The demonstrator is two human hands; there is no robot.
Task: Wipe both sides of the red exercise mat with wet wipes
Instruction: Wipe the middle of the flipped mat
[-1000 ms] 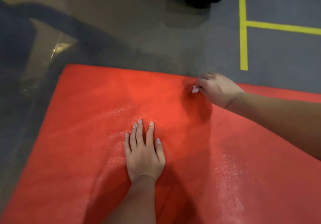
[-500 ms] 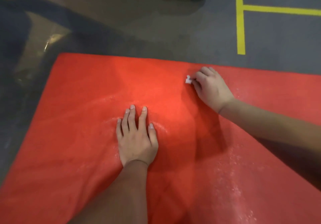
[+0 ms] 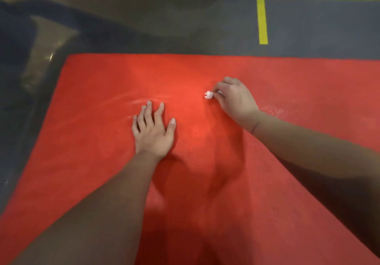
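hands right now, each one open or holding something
Left hand: open, pressed flat on the red mat.
Right hand: closed, pinching a small wadded white wipe.

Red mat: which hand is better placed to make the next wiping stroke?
Right. The right hand pinches the small white wipe on the red mat, so it can probably sweep straight away. The left hand lies flat, fingers straight, holding nothing.

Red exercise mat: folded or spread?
Spread flat: the red exercise mat lies as one sheet on the grey floor, no fold visible; near end out of frame.
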